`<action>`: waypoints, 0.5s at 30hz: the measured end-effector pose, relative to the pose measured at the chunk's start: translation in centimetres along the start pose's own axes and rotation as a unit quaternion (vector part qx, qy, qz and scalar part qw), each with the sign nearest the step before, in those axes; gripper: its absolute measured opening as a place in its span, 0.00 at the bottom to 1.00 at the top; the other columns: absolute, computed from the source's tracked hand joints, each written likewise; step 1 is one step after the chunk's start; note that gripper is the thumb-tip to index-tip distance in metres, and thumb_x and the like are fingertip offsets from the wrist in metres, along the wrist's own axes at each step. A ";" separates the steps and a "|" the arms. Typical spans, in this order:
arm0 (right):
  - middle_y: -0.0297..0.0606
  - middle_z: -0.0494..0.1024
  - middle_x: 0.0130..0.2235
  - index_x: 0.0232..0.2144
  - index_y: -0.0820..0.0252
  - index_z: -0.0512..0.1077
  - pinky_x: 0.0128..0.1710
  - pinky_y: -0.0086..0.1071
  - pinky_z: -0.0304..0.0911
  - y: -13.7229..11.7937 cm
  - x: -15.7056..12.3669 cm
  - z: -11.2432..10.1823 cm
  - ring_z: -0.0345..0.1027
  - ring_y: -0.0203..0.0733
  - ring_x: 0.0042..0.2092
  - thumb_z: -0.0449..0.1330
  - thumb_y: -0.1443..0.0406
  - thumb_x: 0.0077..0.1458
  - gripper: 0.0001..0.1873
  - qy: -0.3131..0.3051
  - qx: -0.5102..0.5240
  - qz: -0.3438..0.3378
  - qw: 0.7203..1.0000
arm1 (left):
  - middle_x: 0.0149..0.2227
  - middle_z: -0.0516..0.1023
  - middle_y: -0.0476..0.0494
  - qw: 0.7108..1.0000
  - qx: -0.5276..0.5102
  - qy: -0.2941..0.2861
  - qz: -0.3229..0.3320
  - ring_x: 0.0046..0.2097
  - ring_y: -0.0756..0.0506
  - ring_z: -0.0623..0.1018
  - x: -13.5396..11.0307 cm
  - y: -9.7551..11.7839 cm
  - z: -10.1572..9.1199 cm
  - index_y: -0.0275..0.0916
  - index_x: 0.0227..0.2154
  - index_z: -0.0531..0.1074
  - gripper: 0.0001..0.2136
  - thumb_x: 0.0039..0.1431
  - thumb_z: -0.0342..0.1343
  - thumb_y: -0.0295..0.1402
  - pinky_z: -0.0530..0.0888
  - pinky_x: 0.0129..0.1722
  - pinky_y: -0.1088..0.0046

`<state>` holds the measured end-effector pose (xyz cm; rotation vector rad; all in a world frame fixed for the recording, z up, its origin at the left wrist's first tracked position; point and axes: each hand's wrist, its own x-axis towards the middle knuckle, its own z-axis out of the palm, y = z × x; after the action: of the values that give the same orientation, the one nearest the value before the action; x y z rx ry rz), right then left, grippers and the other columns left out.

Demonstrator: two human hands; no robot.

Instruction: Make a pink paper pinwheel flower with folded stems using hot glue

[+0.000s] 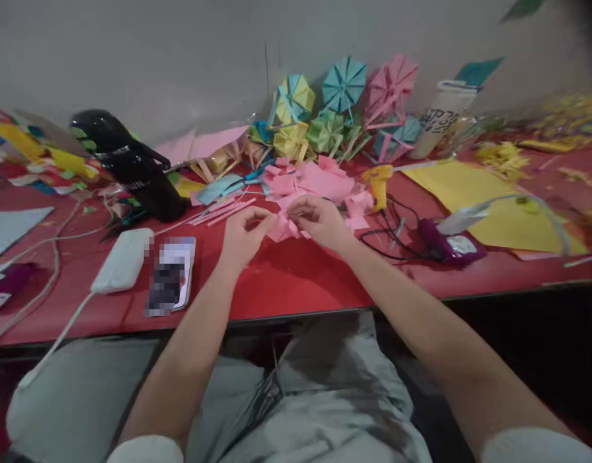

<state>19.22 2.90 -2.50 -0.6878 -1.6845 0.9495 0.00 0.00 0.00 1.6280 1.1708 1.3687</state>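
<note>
Over the front of the red table, my left hand [248,233] is closed in a pinch at the edge of a small folded piece of pink paper [280,229]. From the other side my right hand [319,220] also pinches at this piece, its thumb and fingers drawn together. Right behind both hands lies a heap of folded pink paper [318,182]. Thin pink paper strips [223,209] lie to the left of it. A yellow glue gun [379,182] rests at the heap's right side.
Left of my arms are a phone [173,275], a white power bank [125,260] and a tilted black bottle [127,167]. Paper umbrellas [344,85] stand at the wall. A purple power strip [450,244] and yellow paper sheets [499,215] are on the right, with cables nearby.
</note>
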 end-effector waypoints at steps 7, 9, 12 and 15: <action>0.38 0.81 0.36 0.35 0.58 0.75 0.40 0.35 0.74 -0.8 -0.4 0.3 0.76 0.38 0.36 0.66 0.60 0.55 0.08 -0.002 -0.020 0.002 1.000 | 0.27 0.78 0.49 0.988 -0.073 -0.051 -0.124 0.31 0.50 0.76 -0.3 0.4 -0.3 0.37 0.26 0.77 0.13 0.42 0.71 0.40 0.75 0.35 0.72; 0.38 0.81 0.36 0.34 0.58 0.75 0.41 0.36 0.74 -0.9 -0.4 0.3 0.76 0.39 0.37 0.66 0.59 0.55 0.09 -0.002 -0.027 0.000 1.000 | 0.27 0.79 0.48 0.980 -0.091 -0.068 -0.164 0.30 0.49 0.76 -0.5 0.6 -0.5 0.37 0.27 0.79 0.15 0.40 0.73 0.42 0.75 0.33 0.72; 0.38 0.82 0.36 0.34 0.58 0.76 0.42 0.37 0.74 -1.1 -0.5 0.3 0.76 0.39 0.37 0.67 0.58 0.56 0.09 -0.008 -0.037 -0.003 0.999 | 0.27 0.80 0.47 0.977 -0.099 -0.070 -0.175 0.30 0.49 0.77 -0.6 0.7 -0.7 0.38 0.27 0.81 0.16 0.37 0.74 0.43 0.75 0.33 0.73; 0.39 0.83 0.37 0.36 0.58 0.78 0.43 0.37 0.74 -1.3 -0.6 0.4 0.77 0.40 0.39 0.66 0.58 0.56 0.10 -0.015 -0.040 -0.004 0.999 | 0.27 0.81 0.47 0.984 -0.083 -0.062 -0.144 0.30 0.50 0.76 -0.6 0.6 -0.8 0.38 0.25 0.82 0.15 0.37 0.74 0.43 0.75 0.34 0.72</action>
<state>19.07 1.65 -1.73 -0.7213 -1.7577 0.8944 -0.73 -0.76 0.51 1.3470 1.1355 1.1313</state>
